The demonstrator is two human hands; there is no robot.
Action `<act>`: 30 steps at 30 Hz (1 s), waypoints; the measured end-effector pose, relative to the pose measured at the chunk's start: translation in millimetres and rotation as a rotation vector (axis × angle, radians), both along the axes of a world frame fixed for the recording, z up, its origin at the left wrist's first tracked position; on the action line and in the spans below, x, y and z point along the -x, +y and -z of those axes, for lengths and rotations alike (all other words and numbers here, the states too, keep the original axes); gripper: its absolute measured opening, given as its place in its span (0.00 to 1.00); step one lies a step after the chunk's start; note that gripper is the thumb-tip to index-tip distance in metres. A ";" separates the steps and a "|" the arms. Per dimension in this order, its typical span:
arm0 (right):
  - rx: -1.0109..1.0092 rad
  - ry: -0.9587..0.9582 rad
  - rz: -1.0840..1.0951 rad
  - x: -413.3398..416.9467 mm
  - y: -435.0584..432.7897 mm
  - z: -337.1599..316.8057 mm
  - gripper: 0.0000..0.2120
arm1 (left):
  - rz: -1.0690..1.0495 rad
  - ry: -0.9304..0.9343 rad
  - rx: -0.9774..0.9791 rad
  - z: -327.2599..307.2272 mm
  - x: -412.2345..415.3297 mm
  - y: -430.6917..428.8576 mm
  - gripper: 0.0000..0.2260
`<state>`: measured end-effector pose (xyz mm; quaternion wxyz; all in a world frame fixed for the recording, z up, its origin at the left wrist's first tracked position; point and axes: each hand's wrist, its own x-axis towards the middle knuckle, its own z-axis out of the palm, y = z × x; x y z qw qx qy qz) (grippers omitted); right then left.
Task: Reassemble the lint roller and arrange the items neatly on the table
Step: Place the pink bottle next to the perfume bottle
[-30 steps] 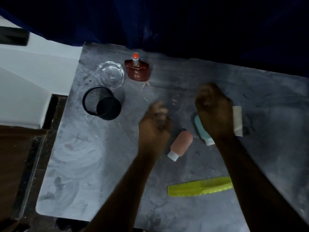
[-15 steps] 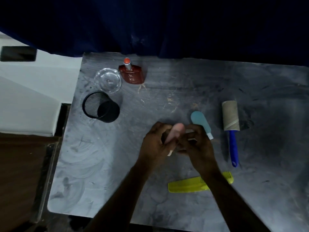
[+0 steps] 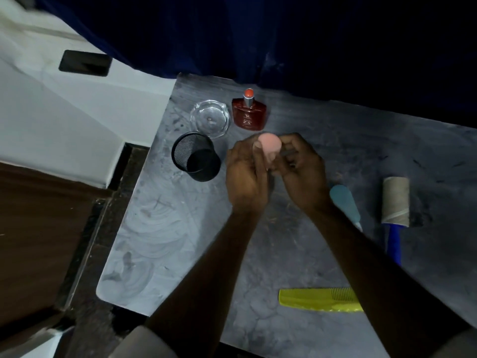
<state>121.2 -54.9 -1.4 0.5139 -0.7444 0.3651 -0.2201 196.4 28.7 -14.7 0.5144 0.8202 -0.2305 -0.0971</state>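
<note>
Both hands, left hand (image 3: 245,177) and right hand (image 3: 302,174), pinched pink bottle (image 3: 269,147) at frame centre; judged best set upright beside perfume bottle (image 3: 249,113).

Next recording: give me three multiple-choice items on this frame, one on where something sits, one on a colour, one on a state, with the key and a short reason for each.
1. Where does the glass ashtray sit?
A. Just left of the red perfume bottle
B. Beside the comb
C. Inside the mesh cup

2. What colour is the comb?
A. Blue
B. Yellow-green
C. White

3. What is the state of the pink bottle?
A. Lying flat on the table
B. Standing in the mesh cup
C. Held up between both hands

Key: 1 A, the ashtray stands next to the perfume bottle at the table's far end, behind the black mesh cup. 2 B, the comb near the front edge is yellow-green. 3 C, the left hand and right hand both grip it above the table.
</note>
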 end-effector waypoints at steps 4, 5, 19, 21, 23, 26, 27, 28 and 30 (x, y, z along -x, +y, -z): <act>0.167 0.055 -0.024 -31.5 -6.8 11.5 0.09 | -0.033 0.043 0.043 6.3 -12.3 -0.3 0.20; 0.188 0.060 -0.029 -36.8 -7.5 14.6 0.10 | -0.034 0.051 0.051 7.3 -15.2 -0.9 0.21; 0.328 0.091 -0.028 -62.3 -7.2 12.2 0.13 | -0.079 0.089 0.184 -2.4 -28.0 -11.6 0.23; 0.345 0.099 -0.031 -61.5 -7.7 13.1 0.13 | -0.062 0.107 0.178 -3.6 -27.5 -10.7 0.24; 0.358 0.098 -0.028 -59.9 -6.8 14.4 0.12 | -0.040 0.126 0.171 -2.3 -26.7 -9.5 0.23; 0.360 0.104 -0.026 -58.1 -5.1 16.5 0.12 | -0.023 0.122 0.132 0.9 -24.5 -9.0 0.25; 0.356 0.107 -0.026 -57.9 -4.3 17.1 0.13 | -0.029 0.118 0.124 1.9 -23.6 -8.6 0.26; 0.351 0.107 -0.025 -57.6 -3.2 17.5 0.13 | -0.039 0.114 0.121 2.9 -22.9 -8.1 0.25; 0.343 0.103 -0.026 -57.0 -1.3 17.9 0.13 | -0.055 0.109 0.120 5.0 -22.1 -7.3 0.25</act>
